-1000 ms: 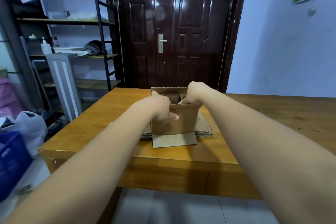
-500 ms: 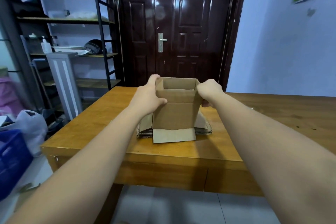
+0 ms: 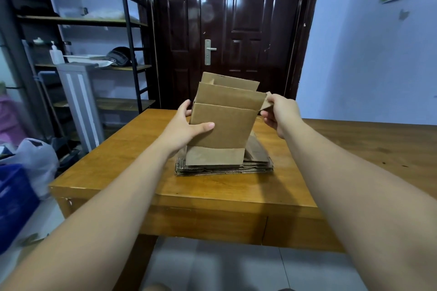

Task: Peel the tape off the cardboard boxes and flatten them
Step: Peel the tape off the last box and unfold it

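Holding a plain brown corrugated cardboard box upright above the far left part of the smooth, glossy honey-coloured wooden table, both hands grip it. The left hand clamps the box's left edge, thumb laid across the front panel. The right hand pinches a small side flap at the upper right corner. Open flaps stand at top and bottom. Beneath lies one stack of flattened brown cardboard sheets, ribbed edges showing; their number cannot be counted.
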`<state>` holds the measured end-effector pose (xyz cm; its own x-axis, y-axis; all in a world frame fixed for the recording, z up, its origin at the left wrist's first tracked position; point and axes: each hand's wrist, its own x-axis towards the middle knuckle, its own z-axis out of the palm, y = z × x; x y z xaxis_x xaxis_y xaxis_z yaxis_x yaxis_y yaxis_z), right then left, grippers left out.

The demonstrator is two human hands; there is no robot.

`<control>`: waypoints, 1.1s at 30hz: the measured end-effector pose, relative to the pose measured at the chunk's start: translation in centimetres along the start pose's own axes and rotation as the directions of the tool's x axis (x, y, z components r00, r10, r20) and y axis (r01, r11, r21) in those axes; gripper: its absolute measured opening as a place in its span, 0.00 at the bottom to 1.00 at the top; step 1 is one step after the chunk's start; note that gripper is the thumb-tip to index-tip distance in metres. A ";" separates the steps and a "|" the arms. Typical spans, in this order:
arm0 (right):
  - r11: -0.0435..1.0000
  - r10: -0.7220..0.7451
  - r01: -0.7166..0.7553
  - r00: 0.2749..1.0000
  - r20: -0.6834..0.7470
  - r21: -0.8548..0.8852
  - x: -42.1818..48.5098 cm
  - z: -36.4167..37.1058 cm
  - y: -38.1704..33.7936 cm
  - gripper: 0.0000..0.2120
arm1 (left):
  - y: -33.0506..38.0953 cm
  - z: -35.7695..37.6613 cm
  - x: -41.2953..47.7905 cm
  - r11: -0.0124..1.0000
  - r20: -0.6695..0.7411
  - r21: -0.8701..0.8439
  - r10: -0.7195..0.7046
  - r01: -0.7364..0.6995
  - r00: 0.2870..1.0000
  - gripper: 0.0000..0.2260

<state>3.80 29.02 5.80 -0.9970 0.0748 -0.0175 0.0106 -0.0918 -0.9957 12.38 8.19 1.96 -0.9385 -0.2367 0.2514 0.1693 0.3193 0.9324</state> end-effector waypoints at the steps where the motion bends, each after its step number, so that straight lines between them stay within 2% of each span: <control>1: 1.000 -0.016 0.015 0.999 0.032 0.010 -0.1 0.0 0.0 0.15 | 0.2 0.2 -0.2 1.000 0.027 0.011 0.012 -0.012 1.000 0.29; 3: 0.998 -0.045 0.052 0.989 0.138 -0.045 -0.3 0.1 0.3 0.24 | 0.7 0.5 -0.6 0.999 0.034 -0.030 0.024 -0.023 0.999 0.12; 4: 0.993 -0.047 0.067 0.981 0.188 -0.100 -0.3 0.2 0.6 0.28 | 0.9 0.6 -0.7 0.997 0.018 -0.073 0.028 -0.026 0.999 0.08; 7: 0.970 -0.058 0.120 0.959 0.278 -0.212 -0.2 0.4 1.7 0.28 | 1.2 0.8 -0.5 0.963 -0.058 -0.269 -0.014 -0.002 0.998 0.08; 10: 0.948 -0.067 0.154 0.952 0.299 -0.279 0.2 0.1 2.8 0.34 | 1.2 0.5 0.0 0.919 -0.139 -0.393 -0.062 0.002 0.988 0.10; 11: 0.938 -0.055 0.147 0.957 0.285 -0.313 0.3 -0.2 3.0 0.33 | 1.0 0.3 0.2 0.913 -0.149 -0.408 -0.075 0.008 0.986 0.11; 14: 0.936 0.021 0.080 0.959 0.283 -0.342 0.7 -0.8 3.4 0.20 | 0.2 0.0 0.6 0.884 -0.162 -0.464 -0.151 0.060 0.975 0.11; 17: 0.952 0.037 0.048 0.963 0.268 -0.303 1.5 -1.0 3.7 0.18 | -0.5 0.1 1.2 0.802 -0.136 -0.579 -0.274 0.148 0.952 0.11; 19: 0.963 0.024 0.026 0.983 0.180 -0.269 1.8 -0.9 4.0 0.17 | -1.0 0.2 1.5 0.833 -0.159 -0.525 -0.298 0.175 0.941 0.14; 21: 0.977 0.046 -0.025 0.994 0.094 -0.210 2.1 -0.9 4.4 0.17 | -1.6 0.6 1.7 0.911 -0.218 -0.371 -0.271 0.177 0.937 0.18; 25: 0.987 0.044 -0.028 0.994 0.096 -0.155 2.8 -1.0 5.6 0.24 | -3.5 1.1 2.1 0.985 -0.357 -0.102 -0.165 0.137 0.919 0.17; 28: 0.958 -0.062 0.096 0.989 0.133 -0.271 3.2 -0.7 6.7 0.18 | -4.8 1.4 2.6 0.977 -0.397 0.144 -0.085 0.154 0.914 0.12; 30: 0.900 -0.125 0.173 0.982 0.143 -0.401 3.1 -0.3 7.5 0.14 | -5.6 1.7 2.9 0.961 -0.407 0.212 -0.079 0.178 0.910 0.12; 33: 0.808 -0.145 0.197 0.980 0.136 -0.556 3.3 0.1 9.3 0.14 | -7.2 2.4 3.1 0.931 -0.414 0.282 -0.101 0.233 0.904 0.12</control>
<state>0.62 28.36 -3.48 -0.9890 -0.0488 0.1398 -0.1456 0.4924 -0.8581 7.52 7.41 -4.56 -0.7412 -0.6267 0.2408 -0.1463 0.5008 0.8531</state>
